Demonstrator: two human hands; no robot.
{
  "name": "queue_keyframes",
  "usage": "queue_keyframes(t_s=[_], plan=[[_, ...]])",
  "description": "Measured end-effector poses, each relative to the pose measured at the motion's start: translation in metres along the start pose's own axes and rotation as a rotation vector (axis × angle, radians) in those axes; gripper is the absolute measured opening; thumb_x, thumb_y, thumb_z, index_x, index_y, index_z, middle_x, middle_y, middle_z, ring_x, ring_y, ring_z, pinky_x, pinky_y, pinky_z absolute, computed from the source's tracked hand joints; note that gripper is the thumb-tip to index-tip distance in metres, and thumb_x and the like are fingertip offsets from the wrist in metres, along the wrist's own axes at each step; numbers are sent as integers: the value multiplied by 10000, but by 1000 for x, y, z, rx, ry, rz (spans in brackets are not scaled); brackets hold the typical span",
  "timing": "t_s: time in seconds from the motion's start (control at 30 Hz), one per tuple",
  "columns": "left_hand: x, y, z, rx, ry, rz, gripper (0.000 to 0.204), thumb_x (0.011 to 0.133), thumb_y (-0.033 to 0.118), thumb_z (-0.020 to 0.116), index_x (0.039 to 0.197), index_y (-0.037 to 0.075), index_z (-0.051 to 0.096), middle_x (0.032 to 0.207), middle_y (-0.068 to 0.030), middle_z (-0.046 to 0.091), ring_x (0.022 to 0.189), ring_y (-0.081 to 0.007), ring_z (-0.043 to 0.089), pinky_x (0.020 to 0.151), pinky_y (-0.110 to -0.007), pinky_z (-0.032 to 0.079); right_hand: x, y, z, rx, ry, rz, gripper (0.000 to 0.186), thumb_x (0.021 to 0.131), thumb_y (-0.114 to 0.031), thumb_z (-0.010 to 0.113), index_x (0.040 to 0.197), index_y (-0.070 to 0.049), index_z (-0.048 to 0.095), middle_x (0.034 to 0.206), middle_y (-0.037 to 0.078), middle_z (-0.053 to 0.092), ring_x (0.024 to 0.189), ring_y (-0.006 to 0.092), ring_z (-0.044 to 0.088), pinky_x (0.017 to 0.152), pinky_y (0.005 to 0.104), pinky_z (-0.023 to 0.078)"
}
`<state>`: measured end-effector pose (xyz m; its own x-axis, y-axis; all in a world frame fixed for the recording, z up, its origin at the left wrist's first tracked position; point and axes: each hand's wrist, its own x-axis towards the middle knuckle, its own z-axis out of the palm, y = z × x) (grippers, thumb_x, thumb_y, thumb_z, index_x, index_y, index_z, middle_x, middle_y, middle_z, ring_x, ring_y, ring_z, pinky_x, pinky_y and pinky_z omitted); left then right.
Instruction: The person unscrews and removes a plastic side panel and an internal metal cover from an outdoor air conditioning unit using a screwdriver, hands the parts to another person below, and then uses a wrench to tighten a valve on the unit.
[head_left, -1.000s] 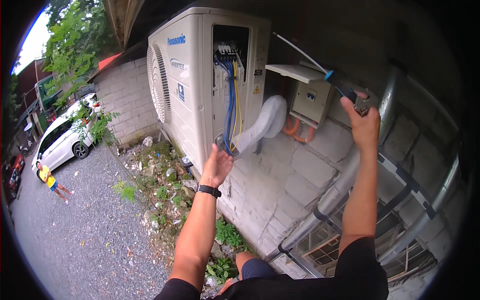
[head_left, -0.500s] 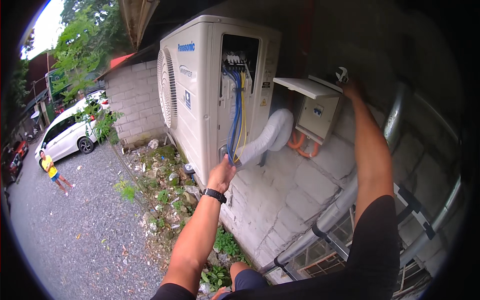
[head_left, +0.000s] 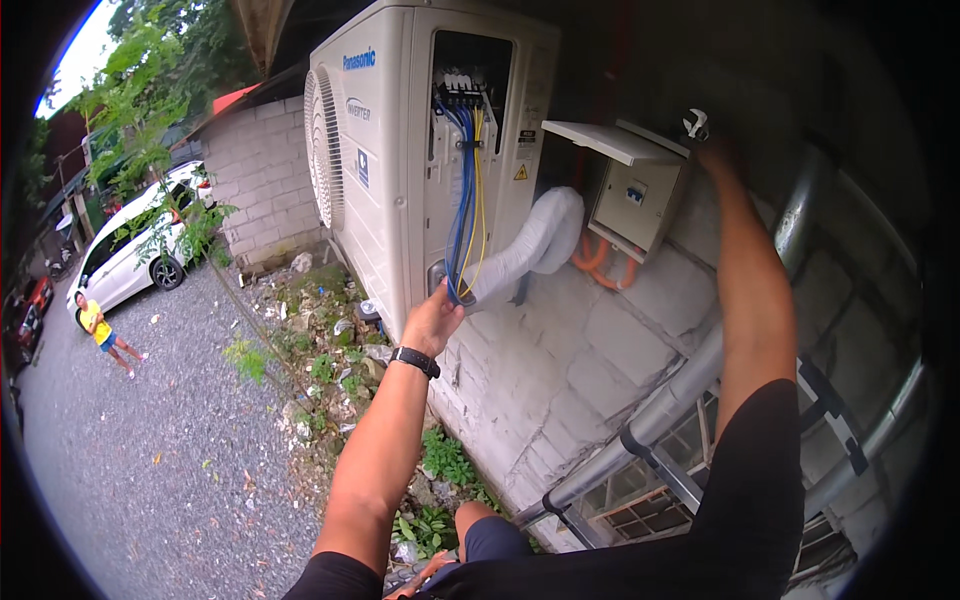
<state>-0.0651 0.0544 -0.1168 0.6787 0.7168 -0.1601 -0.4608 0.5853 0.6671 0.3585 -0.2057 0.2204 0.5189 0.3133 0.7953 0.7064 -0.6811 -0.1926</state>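
My left hand (head_left: 434, 320), with a black watch on its wrist, is closed at the low end of the blue wires (head_left: 463, 215) and yellow wires (head_left: 480, 220). Its fingertips are partly hidden beside the white-wrapped pipe (head_left: 525, 255), so what they grip cannot be made out. These wires hang from the terminal block (head_left: 462, 97) in the opened side of a white air conditioner outdoor unit (head_left: 395, 190). In shadow above a small breaker box (head_left: 622, 205), my right hand (head_left: 714, 156) is closed around an adjustable wrench (head_left: 696, 125), its jaw pointing up.
The box's lid (head_left: 615, 142) juts out, raised. Orange conduit (head_left: 605, 265) curves below it. Metal poles (head_left: 675, 400) and a ladder-like frame (head_left: 665, 475) stand close on my right. Down left are gravel (head_left: 200, 430), a white car (head_left: 140, 240) and a person in yellow (head_left: 97, 322).
The view has tilted slightly, so the unit and box sit higher. My right hand with the wrench has shifted a little rightward from the box. The left hand stays at the wires' lower end.
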Motion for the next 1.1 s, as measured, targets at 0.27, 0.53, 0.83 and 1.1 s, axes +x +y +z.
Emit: queue_keyframes(t_s=[0.27, 0.53, 0.83, 1.1], plan=[[-3, -24, 41, 89, -27, -49, 318, 938, 351, 763, 1005, 57, 664, 897, -36, 569, 814, -182, 619, 764, -331, 618, 62, 101, -38, 180, 195, -92, 768, 798, -513, 810, 1334, -2, 604, 1283, 221, 670, 1248, 394, 607, 1032, 454, 484], [-16, 1, 3, 23, 44, -3, 252, 976, 303, 718, 978, 56, 669, 810, -7, 638, 724, -141, 654, 644, -226, 631, -262, -113, -46, 1051, 196, 169, 261, 948, -234, 747, 1096, -32, 673, 910, 3, 641, 817, 94, 580, 797, 258, 472], [-4, -1, 9, -19, -9, -17, 272, 999, 317, 681, 1021, 47, 661, 834, -34, 639, 748, -169, 671, 691, -258, 654, -485, -227, 110, 1656, -640, 923, 270, 992, -328, 687, 1020, -71, 609, 779, 14, 531, 420, 45, 328, 379, 254, 244], [-5, 3, 11, 19, 13, -57, 278, 1022, 290, 642, 1034, 13, 629, 848, -64, 635, 728, -179, 682, 638, -253, 656, -440, -280, 160, 1692, -820, 1055, 433, 942, -457, 711, 1161, -98, 608, 878, 34, 575, 495, 48, 325, 423, 244, 243]])
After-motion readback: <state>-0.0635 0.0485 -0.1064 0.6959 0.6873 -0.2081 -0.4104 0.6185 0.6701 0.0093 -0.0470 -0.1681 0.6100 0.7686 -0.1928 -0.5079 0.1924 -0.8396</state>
